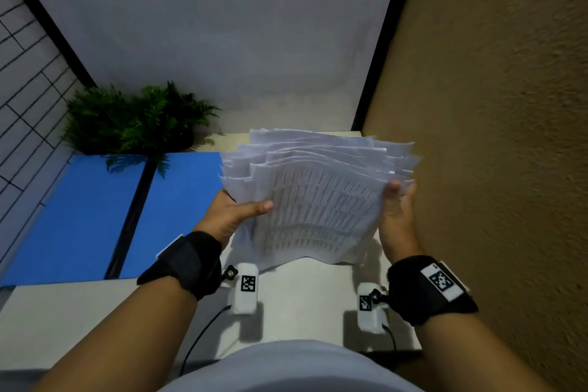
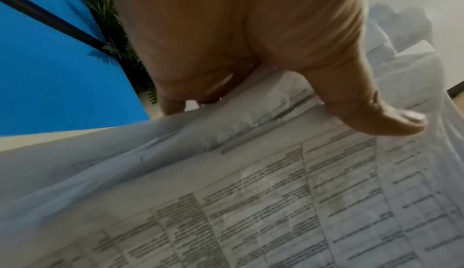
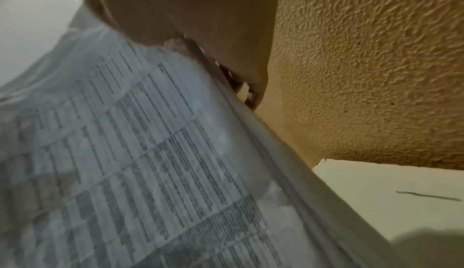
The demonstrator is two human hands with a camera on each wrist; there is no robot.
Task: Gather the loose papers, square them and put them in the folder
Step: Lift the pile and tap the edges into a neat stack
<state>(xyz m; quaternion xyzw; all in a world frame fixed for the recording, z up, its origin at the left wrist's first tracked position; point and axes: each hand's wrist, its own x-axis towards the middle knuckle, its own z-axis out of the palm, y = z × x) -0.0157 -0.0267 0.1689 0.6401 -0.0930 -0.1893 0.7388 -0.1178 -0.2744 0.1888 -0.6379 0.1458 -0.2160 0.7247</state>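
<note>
Head view: both hands' grip clamps uneven papers (image 1: 318, 194); open blue folder (image 1: 79, 216) empty.

Print on the papers (image 1: 318, 200) is blurred; both hands' fingers hidden behind them

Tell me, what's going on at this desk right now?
A person is holding a stack of printed papers upright on the white desk, left hand and right hand gripping its sides. The sheets' top edges are still uneven, so squaring isn't finished. The open blue folder lies to the left, beside a green plant.
</note>
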